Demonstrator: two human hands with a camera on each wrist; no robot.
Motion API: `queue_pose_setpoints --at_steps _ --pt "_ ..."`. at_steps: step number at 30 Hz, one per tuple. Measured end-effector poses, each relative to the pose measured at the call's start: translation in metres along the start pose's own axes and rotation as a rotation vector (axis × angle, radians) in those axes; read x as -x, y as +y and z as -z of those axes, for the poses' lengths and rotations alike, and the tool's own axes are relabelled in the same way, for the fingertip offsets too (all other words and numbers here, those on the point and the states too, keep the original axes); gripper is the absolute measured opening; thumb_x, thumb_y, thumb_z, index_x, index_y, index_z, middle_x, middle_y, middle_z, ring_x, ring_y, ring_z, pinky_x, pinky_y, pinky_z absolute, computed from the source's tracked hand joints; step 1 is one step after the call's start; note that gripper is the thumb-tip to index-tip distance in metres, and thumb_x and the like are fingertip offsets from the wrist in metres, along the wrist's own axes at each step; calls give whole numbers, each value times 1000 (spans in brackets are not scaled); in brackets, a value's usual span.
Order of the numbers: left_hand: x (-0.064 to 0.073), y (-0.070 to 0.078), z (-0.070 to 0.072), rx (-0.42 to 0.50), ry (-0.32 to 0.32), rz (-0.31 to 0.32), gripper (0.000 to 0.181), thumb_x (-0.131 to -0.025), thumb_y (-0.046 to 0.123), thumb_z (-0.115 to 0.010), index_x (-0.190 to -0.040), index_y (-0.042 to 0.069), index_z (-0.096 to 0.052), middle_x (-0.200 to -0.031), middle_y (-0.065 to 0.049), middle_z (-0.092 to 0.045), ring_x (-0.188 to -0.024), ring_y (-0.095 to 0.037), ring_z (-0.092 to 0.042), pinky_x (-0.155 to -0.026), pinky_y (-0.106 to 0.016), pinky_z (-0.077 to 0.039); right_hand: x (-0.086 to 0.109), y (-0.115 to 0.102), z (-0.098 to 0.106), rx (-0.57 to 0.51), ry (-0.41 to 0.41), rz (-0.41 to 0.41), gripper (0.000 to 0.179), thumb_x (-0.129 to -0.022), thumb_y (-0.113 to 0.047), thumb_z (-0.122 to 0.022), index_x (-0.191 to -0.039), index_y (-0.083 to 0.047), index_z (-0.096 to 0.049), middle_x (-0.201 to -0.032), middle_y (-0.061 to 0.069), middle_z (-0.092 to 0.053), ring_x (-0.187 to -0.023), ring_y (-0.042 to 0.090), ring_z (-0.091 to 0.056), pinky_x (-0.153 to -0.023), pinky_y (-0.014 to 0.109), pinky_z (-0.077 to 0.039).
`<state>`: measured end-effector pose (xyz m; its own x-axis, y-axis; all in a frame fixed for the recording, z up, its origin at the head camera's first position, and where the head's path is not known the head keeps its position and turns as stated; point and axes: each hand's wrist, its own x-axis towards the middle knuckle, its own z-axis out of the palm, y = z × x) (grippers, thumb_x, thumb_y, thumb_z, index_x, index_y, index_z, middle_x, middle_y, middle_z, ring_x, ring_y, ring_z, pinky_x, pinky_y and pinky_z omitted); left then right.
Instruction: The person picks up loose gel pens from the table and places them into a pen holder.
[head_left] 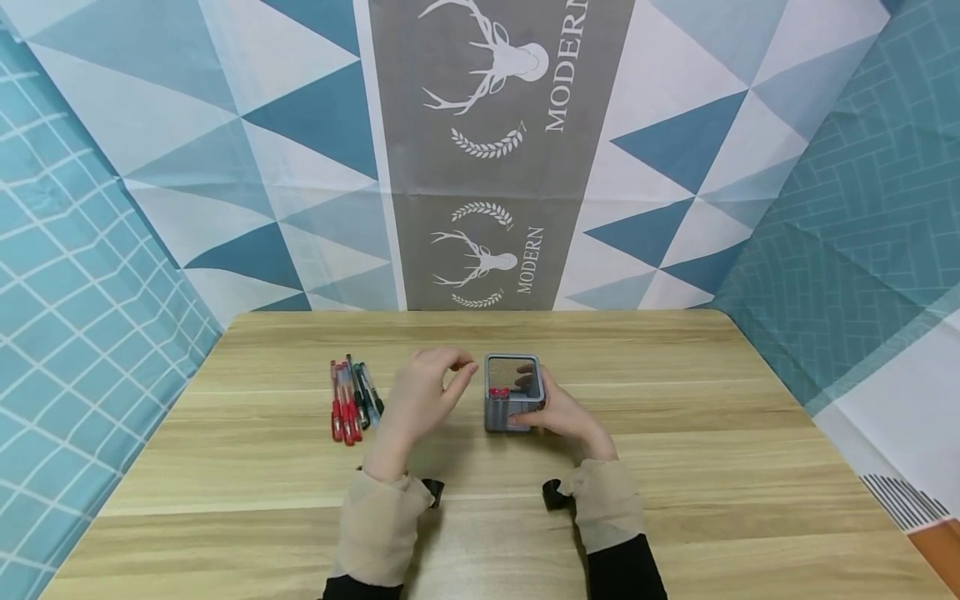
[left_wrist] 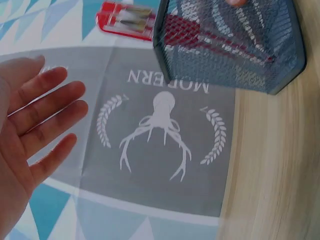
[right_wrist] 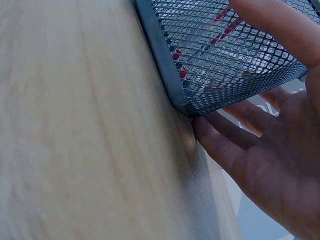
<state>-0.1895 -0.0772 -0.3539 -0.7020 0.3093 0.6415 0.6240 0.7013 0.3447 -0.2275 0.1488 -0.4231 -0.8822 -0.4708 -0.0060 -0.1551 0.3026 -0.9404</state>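
Observation:
A square metal mesh pen holder (head_left: pixel 496 417) stands on the table, its mouth toward the head camera. My right hand (head_left: pixel 566 412) grips it from the right, thumb across the near wall and fingers round the far side; the right wrist view shows one finger low by the base corner. Red pens (left_wrist: pixel 125 21) stand in the holder, tops above the rim and shafts visible through the mesh. My left hand (head_left: pixel 423 396) hovers just left of the holder, holding nothing, its fingers (left_wrist: pixel 60 105) loosely spread in the left wrist view.
Left of my left hand, several red pens (head_left: pixel 345 408) and dark-coloured pens (head_left: pixel 365 396) lie side by side on the wooden table (head_left: pixel 712 467). A patterned cloth (head_left: pixel 480 167) rises behind the table's far edge.

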Motion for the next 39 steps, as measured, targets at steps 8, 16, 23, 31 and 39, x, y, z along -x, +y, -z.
queue_pose_setpoints --at_steps 8,16,23,31,39 --pt "5 -13 12 -18 75 63 9 -88 16 -59 -86 11 -67 -80 0 -66 -76 -16 -61 -79 -36 -48 -7 21 0 18 27 22 88 -68 -9 -78 -138 -10 -24 -137 17 -39 -122 33 -42 -101 47 -33" --pt "10 -22 20 -25 120 108 9 -87 17 -60 -85 11 -67 -79 -1 -67 -76 -18 -62 -78 -40 -48 -9 19 1 14 18 22 86 -70 -9 -77 -138 -8 -24 -137 19 -38 -127 34 -37 -103 49 -31" --pt "15 -30 26 -36 74 143 5 -85 16 -63 -87 13 -67 -82 -1 -67 -78 -17 -62 -78 -39 -48 -2 4 1 -21 -7 7 88 -70 -4 -75 -139 0 -20 -138 26 -34 -127 40 -34 -103 52 -29" --pt "20 -40 31 -54 5 188 8 -84 12 -63 -91 11 -67 -85 -2 -68 -81 -19 -63 -74 -40 -49 -3 14 0 -19 4 20 86 -71 -6 -76 -138 -6 -22 -139 20 -34 -128 36 -36 -104 49 -30" --pt "25 -47 33 -81 1 239 14 -83 4 -60 -93 10 -66 -86 -5 -68 -82 -22 -63 -73 -40 -49 -6 20 0 -11 8 38 86 -71 -8 -76 -138 -5 -23 -138 20 -36 -127 35 -37 -103 49 -31"
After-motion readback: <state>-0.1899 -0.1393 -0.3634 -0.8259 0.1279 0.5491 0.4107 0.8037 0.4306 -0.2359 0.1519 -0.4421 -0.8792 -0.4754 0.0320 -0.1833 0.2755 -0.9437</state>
